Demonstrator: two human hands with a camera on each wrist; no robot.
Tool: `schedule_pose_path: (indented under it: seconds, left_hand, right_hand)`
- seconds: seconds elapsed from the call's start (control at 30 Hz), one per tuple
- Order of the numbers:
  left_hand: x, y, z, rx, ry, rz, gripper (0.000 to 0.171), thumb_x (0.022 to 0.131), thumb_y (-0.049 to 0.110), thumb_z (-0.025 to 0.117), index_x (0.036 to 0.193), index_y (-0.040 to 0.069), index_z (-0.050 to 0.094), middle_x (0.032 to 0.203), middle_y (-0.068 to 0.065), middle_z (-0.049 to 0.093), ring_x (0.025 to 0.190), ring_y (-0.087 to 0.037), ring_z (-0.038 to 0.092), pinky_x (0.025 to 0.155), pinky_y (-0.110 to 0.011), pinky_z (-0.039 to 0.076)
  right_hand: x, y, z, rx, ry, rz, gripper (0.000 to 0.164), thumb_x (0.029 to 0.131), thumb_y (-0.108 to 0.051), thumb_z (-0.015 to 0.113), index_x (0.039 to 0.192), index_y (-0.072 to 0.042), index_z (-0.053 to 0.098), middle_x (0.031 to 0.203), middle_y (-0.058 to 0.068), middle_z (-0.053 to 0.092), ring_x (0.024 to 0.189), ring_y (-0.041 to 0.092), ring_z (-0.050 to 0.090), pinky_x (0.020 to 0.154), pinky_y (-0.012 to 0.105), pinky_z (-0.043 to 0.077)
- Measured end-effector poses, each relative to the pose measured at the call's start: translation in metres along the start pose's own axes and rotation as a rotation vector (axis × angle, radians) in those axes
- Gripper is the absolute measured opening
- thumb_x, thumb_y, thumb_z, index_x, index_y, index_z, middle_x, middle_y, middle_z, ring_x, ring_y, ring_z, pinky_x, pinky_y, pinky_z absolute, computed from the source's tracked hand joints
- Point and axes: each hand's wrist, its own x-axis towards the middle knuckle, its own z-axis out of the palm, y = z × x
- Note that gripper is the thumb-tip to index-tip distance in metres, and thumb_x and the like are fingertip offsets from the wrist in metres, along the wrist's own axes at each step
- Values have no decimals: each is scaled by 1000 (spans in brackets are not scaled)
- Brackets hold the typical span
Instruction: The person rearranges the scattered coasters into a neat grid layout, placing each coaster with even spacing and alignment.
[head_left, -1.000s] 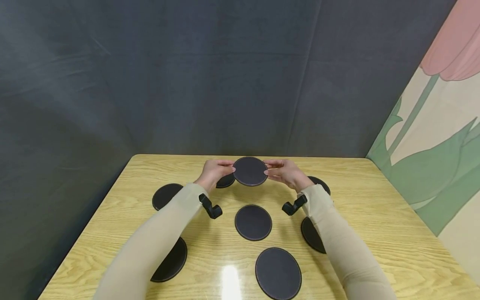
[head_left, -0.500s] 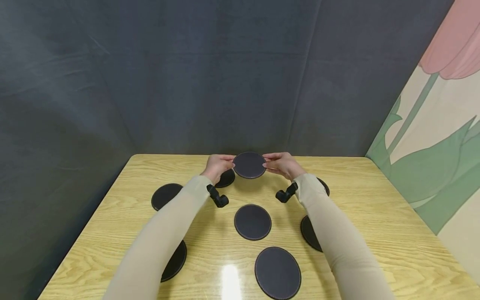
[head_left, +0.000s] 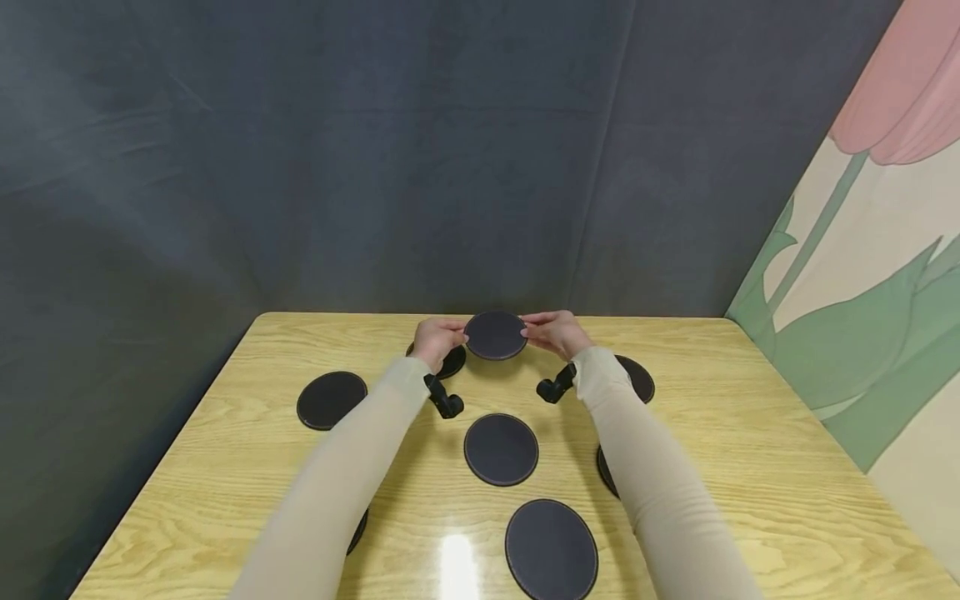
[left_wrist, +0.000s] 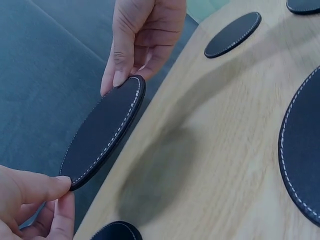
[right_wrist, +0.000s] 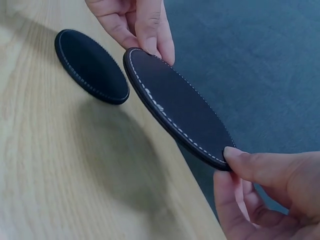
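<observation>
Above the far part of the wooden table point(head_left: 750, 467), I see a flat, round, dark disc point(head_left: 495, 336), pale stitching point(right_wrist: 160, 108) circling its rim, whiter in one spot. The left hand point(head_left: 435, 340) pinches its left edge; the right hand point(head_left: 561, 333), its right.

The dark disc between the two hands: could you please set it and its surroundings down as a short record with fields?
Held item: dark disc, round, pale stitching near its rim
Left grip: left hand pinches one edge
Right grip: right hand pinches the opposite edge
Position: raised off the wooden table
Others: seven discs on the table, some partly hidden
Backdrop: dark fabric, flower-patterned wall at right
</observation>
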Motion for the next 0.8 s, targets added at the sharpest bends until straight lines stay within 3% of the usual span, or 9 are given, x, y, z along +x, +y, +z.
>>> schedule_pose_path:
  seconds: [0.13, 0.33, 0.57, 0.8]
  left_hand:
    - [0, -6, 2, -2, 18, 5, 32, 84, -12, 62, 116, -8, 67, 119, -24, 65, 106, -29, 66, 97, -39, 52]
    - [2, -15, 4, 32, 21, -10, 34, 84, -12, 64, 117, -5, 67, 121, -22, 65, 115, -31, 62, 96, -37, 52]
    - [5, -22, 5, 117, 31, -12, 34, 85, -10, 65, 117, -1, 69, 121, -18, 66, 115, -29, 62, 95, -37, 53]
    - [7, -27, 6, 148, 56, -10, 34, 83, -10, 67, 114, 0, 71, 118, -16, 68, 114, -28, 63, 94, -37, 53]
  right_hand:
    - [4, 7, 1, 9, 13, -4, 42, 93, 6, 58, 135, 9, 50, 88, -1, 66, 74, 3, 65, 102, 35, 48]
    - [9, 17, 4, 18, 35, -21, 42, 91, 8, 58, 133, 13, 50, 80, -3, 67, 69, 2, 64, 81, 22, 56]
    - [13, 26, 8, -44, 68, -18, 41, 91, 7, 58, 131, 11, 53, 97, 6, 65, 71, 2, 62, 88, 27, 55]
    - [17, 31, 11, -85, 76, 26, 44, 89, 10, 60, 132, 7, 55, 91, 0, 62, 74, 5, 61, 72, 19, 54]
